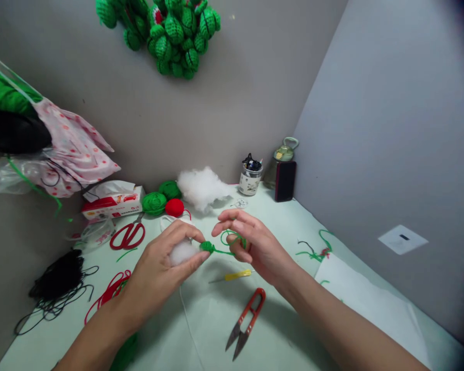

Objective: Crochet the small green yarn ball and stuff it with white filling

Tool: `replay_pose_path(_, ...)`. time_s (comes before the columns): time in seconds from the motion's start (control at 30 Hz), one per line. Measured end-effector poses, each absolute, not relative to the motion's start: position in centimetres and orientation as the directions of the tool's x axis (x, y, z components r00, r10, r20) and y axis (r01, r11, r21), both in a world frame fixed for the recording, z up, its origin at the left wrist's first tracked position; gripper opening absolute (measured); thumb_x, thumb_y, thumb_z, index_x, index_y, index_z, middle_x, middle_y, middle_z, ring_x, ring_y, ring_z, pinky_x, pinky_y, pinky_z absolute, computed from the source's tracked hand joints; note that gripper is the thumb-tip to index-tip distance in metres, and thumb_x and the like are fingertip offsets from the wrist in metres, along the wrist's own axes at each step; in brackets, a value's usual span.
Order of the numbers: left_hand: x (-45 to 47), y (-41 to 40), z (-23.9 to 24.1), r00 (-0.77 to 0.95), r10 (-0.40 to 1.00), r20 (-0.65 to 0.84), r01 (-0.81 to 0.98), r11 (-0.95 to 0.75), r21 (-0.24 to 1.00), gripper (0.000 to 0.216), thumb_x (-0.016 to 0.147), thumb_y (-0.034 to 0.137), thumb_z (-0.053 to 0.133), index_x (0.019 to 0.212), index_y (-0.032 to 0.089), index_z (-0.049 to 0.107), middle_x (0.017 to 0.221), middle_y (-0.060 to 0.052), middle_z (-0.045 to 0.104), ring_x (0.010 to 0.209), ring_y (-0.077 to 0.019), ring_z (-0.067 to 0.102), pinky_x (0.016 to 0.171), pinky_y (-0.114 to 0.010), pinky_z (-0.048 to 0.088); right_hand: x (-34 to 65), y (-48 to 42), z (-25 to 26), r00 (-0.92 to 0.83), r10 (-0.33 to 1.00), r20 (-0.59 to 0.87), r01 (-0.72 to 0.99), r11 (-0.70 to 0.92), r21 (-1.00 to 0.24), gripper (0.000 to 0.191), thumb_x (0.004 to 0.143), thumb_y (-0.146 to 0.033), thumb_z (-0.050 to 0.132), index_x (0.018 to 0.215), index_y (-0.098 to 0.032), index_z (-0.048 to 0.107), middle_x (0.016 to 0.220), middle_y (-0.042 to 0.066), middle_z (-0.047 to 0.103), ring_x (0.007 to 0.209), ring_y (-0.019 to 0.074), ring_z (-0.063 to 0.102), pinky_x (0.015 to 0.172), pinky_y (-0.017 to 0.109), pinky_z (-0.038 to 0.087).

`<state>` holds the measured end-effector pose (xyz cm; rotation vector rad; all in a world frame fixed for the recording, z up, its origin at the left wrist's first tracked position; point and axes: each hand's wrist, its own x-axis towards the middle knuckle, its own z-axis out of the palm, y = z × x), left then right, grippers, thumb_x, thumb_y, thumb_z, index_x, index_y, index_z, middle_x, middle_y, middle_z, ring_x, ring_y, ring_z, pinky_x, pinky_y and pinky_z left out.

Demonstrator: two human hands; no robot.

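My left hand [166, 263] pinches a small green crocheted piece [206, 247] between thumb and forefinger. A tuft of white stuffing [182, 252] sits in the hollow of the same hand. From the crocheted piece a strand of green yarn [223, 252] runs to my right hand [253, 239], where it loops about the curled lower fingers. The forefinger and middle finger of that hand stretch toward the left, apart from the piece. Beneath the hands lie a yellow-handled needle tool [237, 275] and orange thread snips [247, 322], blades toward me.
Red-handled scissors [127, 236], green yarn balls [153, 203], a red ball [175, 207] and white stuffing [203, 188] lie behind. Black yarn [58, 278] is at left. A jar [250, 178] and a phone [285, 181] stand at the back; white paper [367, 309] lies right.
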<state>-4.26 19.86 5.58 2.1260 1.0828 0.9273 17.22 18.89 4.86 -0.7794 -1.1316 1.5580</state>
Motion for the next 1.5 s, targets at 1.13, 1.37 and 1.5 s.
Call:
replay_pose_path(1.13, -4.5, 20.9, 3.6, 0.598, 0.501, 0.625, 0.364, -0.865, 0.346, 0.026, 0.096, 0.008, 0.056, 0.113, 0.027, 0.063, 0.100, -0.001, 0.074, 0.094, -0.0188, 0.069, 0.083, -0.032, 0.052, 16.7, 19.8, 2.6, -0.458, 0.879, -0.129, -0.108, -0.199, -0.974, 0.045, 0.089, -0.059, 0.070, 0.074, -0.016, 0.065, 0.056, -0.005, 0.053, 0.051, 0.0072, 0.036, 0.054, 0.026, 0.026)
replay_pose_path(1.37, -4.4, 20.8, 4.4, 0.320, 0.897, 0.304, 0.468, -0.428, 0.773, 0.020, 0.094, 0.046, 0.067, 0.094, 0.026, 0.068, 0.086, 0.002, 0.070, 0.074, -0.0169, 0.064, 0.065, -0.027, 0.050, 16.4, 19.5, 3.2, -0.100, 0.995, 0.024, 0.083, 0.033, -0.996, 0.032, 0.084, -0.047, 0.077, 0.073, -0.019, 0.067, 0.060, -0.005, 0.047, 0.057, 0.0099, 0.036, 0.055, 0.028, 0.027)
replay_pose_path(1.5, -3.8, 20.7, 4.5, 0.316, 0.927, 0.202, 0.459, -0.335, 0.823, 0.023, 0.090, 0.046, 0.067, 0.086, 0.024, 0.064, 0.080, 0.003, 0.066, 0.070, -0.0161, 0.060, 0.063, -0.026, 0.048, 15.6, 18.6, 2.9, -0.071, 0.934, 0.350, 0.358, 0.351, -0.865, 0.023, 0.096, -0.034, 0.067, 0.077, -0.020, 0.067, 0.069, -0.001, 0.059, 0.064, 0.0130, 0.048, 0.061, 0.029, 0.037)
